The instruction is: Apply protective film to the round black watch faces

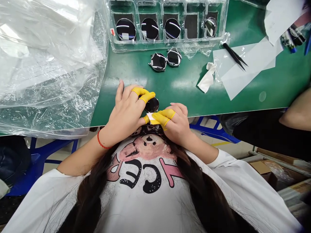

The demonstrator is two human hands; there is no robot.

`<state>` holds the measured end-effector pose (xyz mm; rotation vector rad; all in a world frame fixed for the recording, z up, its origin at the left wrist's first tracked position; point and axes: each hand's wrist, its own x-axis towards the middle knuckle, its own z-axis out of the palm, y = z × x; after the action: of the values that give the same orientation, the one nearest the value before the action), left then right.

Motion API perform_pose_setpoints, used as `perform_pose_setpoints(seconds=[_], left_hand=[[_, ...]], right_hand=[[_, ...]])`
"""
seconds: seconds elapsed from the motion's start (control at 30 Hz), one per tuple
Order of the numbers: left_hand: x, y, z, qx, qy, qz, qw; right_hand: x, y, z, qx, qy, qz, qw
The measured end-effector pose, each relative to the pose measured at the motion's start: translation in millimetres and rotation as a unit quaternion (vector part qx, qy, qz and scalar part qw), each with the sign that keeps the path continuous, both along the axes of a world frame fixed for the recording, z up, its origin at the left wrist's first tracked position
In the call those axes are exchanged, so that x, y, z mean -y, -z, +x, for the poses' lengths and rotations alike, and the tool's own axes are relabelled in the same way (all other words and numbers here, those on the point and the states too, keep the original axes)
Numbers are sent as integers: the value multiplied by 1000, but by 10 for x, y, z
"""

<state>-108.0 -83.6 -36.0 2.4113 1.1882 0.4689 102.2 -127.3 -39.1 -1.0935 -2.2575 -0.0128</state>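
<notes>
Over the near edge of the green mat, my left hand (126, 111) and my right hand (176, 126) meet, with yellow cots on several fingers. My left fingertips pinch a round dark lens (152, 105), and its lower part is hidden behind them. A small white film tab (152, 118) sticks out below the lens, held between my right fingertips and my left thumb. A red cord circles my left wrist. Farther up the mat lies a pair of round dark-lensed glasses (165, 59), beyond reach of both hands.
A transparent plastic tray (136, 45) holding several round lenses stands at the far edge of the green mat (126, 66). Black tweezers (234, 56), a white cloth (207, 77) and white sheets (247, 69) lie right. Bulky plastic wrap (48, 68) covers the left; a co-worker's arm (297, 113) reaches in at right.
</notes>
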Motion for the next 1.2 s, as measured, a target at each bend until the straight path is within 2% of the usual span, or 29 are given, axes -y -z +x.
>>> perform_pose_setpoints(seconds=[0.07,0.13,0.2,0.3,0.37,0.47,0.57,0.67,0.73,0.87,0.97,1.1,1.2], left_hand=[[31,-9,-1,10,-9,-6,1000],[75,-12,-1,21,-23,-11,999],[121,0,3,24,-42,-12,999],[169,33,18,30,-71,3,997],[181,42,33,29,-83,8,996],[178,25,56,25,-92,-7,995],[170,-1,63,29,-90,-12,995],[165,-19,60,25,-90,-11,996],[160,-33,60,16,-88,-18,996],[150,-59,71,7,-88,-27,996],[149,-64,73,1,-88,-27,996],[159,-74,53,-5,-81,-31,996],[159,-84,40,5,-79,-49,996]], right_hand=[[25,0,16,-81,44,-56,994],[22,5,-8,-180,125,-99,971],[10,35,-84,-229,180,-120,949],[-9,135,-200,-178,174,-92,964],[-26,207,-187,-127,197,-71,970],[-59,236,-36,-94,249,-107,958],[-79,147,54,-100,244,-167,950],[-106,75,-10,-93,206,-199,954],[-153,95,-45,-74,189,-206,957],[-259,173,34,-56,207,-186,959],[-241,112,36,-57,199,-176,962],[-167,22,-105,-50,174,-214,960],[-210,82,-72,-52,181,-234,954]])
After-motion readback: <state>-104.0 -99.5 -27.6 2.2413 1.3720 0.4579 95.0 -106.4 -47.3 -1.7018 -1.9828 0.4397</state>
